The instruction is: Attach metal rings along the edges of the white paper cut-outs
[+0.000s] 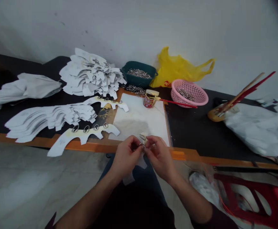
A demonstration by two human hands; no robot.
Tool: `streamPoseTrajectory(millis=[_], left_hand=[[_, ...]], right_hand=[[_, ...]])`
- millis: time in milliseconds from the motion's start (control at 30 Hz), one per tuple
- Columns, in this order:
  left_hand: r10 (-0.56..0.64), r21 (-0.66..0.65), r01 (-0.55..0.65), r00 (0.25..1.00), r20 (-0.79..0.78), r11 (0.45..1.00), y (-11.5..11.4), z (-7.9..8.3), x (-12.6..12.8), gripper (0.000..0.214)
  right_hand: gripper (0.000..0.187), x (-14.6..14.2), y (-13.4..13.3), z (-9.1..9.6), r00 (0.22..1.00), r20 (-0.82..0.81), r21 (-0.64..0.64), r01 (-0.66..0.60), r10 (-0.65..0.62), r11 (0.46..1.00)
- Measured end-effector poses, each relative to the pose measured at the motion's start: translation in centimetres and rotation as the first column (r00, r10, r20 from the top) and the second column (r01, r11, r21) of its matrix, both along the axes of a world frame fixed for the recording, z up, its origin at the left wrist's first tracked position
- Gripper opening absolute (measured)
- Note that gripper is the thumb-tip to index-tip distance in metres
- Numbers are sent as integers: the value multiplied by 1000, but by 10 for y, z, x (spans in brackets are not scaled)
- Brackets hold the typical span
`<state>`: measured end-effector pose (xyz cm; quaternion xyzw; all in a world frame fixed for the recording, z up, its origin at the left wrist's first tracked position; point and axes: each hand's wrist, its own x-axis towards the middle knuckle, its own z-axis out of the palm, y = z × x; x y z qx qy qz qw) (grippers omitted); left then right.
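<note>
A small metal ring [141,145] sits at the edge of a white cut-out [129,178] — the left hand [126,157] and right hand [159,156] are close together, both clamped on it, just off the bench [191,127]. Stacked cut-outs [50,118] lie at 10 o'clock, a pink basket [188,93] at 1 o'clock.

Left hand [126,158] and right hand [160,157], pinched close

The one camera sits on the person's head and looks forward and down, close over the left hand [126,158] and right hand [160,158], at the table [191,127] and white wall [139,28] beyond.
</note>
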<state>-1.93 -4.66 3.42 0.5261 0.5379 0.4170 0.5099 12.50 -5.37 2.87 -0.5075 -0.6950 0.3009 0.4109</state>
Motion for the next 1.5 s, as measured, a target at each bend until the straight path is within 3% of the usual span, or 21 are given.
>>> streamPoseTrajectory(millis=[100, 200, 267, 433, 600, 733, 933, 1100, 1233, 1367, 1500], left_hand=[[-25, -33, 28, 996, 81, 999, 0, 3, 0, 9], [23, -108, 4, 969, 248, 994, 0, 2, 1, 15], [50, -116, -21, 966, 254, 993, -1, 0, 0, 15], [-2, -9, 3, 1000, 19, 1000, -4, -2, -5, 10], [-34, 67, 42, 992, -118, 997, -6, 1, -3, 7], [-69, 102, 85, 986, -154, 991, -6, 3, -2, 6], [-58, 108, 63, 997, -50, 992, -7, 0, -3, 4], [-23, 81, 23, 1000, -7, 996, -6, -3, -2, 11], [-49, 86, 57, 995, -91, 995, -5, -7, -4, 10], [-43, 121, 65, 984, -175, 990, -5, -8, -7, 11], [-110, 167, 147, 971, -213, 975, -6, -6, -12, 14]], right_hand=[[23, -3, 1, 3, 998, -62, -79, -16, 11, 997], [15, -8, -2, -2, 949, -296, -257, 31, -109, 966], [15, -10, -4, -5, 920, -357, -315, 42, -160, 948], [11, -1, 0, -1, 999, -30, -107, -34, 31, 994], [3, 4, 3, 10, 981, 196, 107, -25, 3, 994], [11, 3, 2, 13, 958, 287, 195, -71, 12, 978], [14, -1, 3, 7, 958, 267, 206, -164, 106, 965], [13, -7, 2, -1, 959, 275, 323, -27, -66, 946], [14, -11, 3, -5, 938, 326, 405, -28, -116, 914], [15, -10, 5, -6, 947, 312, 379, -51, -76, 924], [15, -9, 5, -1, 949, 313, 255, -112, 27, 961]])
